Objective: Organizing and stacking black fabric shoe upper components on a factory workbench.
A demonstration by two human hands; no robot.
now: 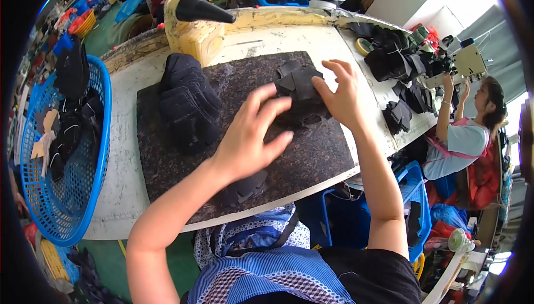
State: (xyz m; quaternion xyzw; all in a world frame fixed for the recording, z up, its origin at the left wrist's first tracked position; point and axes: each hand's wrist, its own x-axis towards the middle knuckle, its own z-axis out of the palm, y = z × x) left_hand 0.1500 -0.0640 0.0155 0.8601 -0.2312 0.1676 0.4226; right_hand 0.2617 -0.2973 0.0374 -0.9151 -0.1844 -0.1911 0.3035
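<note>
On a dark speckled board point(167, 179) lies a heap of small black cut pieces point(303, 83). My right hand point(342, 94) is at the heap's right side, thumb and fingers apart, the thumb tip close to or touching its edge. Over the board, just left of the heap, my left hand point(247, 140) is spread with nothing in it. A tall stack of black shaped fabric pieces point(189, 101) stands on the board's left part. Another few black pieces point(247, 186) lie near the front edge, partly hidden under my left wrist.
A blue plastic basket point(100, 154) with black pieces stands at the left. Behind the board is a cream machine point(194, 37) with a black cone. More black piles point(389, 62) and a tape roll point(364, 46) lie right, where a co-worker point(459, 142) sits at a sewing machine point(470, 62).
</note>
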